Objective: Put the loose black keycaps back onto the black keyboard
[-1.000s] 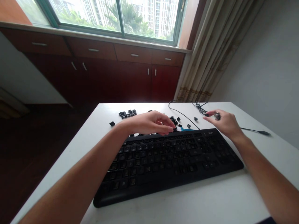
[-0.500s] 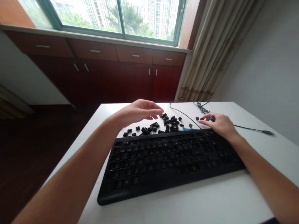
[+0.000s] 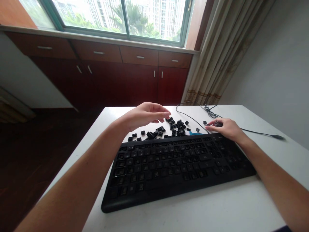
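My left hand (image 3: 151, 113) hovers over the loose black keycaps (image 3: 159, 129) behind the keyboard, its thumb and forefinger tips together; whatever may be between them is hidden. At the right, my right hand (image 3: 225, 127) pinches a small black keycap (image 3: 208, 125) close to the tabletop. A dark, rounded, shiny object (image 3: 218, 124) shows within the curl of that hand, too small to name. The black keyboard (image 3: 159, 187) lies across the table below both hands, with keycaps off at several of its places.
Behind the keyboard lies a blue-handled brush (image 3: 194, 133), close to the keycap pile. Single keycaps (image 3: 204, 122) are near my right hand. A black cable (image 3: 190, 116) runs to a coiled bundle (image 3: 209, 111). The white table (image 3: 183, 209) ends before the dark red cabinets (image 3: 103, 83).
My left hand has moved up and left from the keyboard's back edge, uncovering the keycap pile. My right hand has lowered and shifted slightly left with the keycap. The view has turned slightly.
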{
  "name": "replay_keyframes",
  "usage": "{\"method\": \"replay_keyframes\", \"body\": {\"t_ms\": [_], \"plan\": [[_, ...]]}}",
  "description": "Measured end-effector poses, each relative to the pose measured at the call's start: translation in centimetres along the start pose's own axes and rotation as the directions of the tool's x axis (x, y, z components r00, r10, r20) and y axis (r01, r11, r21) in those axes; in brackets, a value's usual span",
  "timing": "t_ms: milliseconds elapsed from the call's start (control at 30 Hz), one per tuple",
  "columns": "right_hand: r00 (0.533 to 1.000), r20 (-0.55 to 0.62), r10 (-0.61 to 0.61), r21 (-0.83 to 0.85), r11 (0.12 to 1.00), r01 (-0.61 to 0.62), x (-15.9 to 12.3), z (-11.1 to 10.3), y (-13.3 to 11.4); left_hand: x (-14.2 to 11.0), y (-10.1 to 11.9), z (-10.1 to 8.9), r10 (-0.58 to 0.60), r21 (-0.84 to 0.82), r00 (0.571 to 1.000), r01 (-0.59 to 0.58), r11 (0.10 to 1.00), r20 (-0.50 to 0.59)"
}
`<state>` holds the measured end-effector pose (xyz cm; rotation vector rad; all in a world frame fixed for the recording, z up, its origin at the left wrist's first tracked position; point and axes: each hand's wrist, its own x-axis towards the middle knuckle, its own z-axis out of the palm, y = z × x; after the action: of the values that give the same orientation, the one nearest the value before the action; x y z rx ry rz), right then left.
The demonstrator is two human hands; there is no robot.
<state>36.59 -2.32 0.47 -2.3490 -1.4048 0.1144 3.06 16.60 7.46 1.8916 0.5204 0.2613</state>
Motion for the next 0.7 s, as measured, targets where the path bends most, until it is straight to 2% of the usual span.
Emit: {"method": "replay_keyframes", "body": {"t_ms": [367, 467, 567, 700], "plan": [[1.000, 0.012, -0.007, -0.016, 1.000, 0.007, 0.0, -0.1, 0.4, 0.1, -0.7, -0.8, 0.005, 0.050, 0.998, -0.002, 0.999, -0.066], [1.000, 0.000, -0.015, -0.039, 0.999, 0.015, -0.1, -0.1, 0.6, 0.0, -0.9, -1.4, -0.021, 0.206, 0.996, 0.040, 0.978, -0.092], [0.999, -0.036, -0.036, -0.058, 0.998, 0.033, -0.1, -0.1, 0.9, -0.6, -1.3, -2.4, -0.085, 0.408, 0.991, 0.119, 0.905, -0.101], [0.993, -0.105, -0.054, -0.059, 0.997, 0.048, -0.3, -0.3, 0.7, -1.1, -1.8, -2.9, -0.173, 0.521, 0.983, 0.176, 0.835, -0.055]]}}
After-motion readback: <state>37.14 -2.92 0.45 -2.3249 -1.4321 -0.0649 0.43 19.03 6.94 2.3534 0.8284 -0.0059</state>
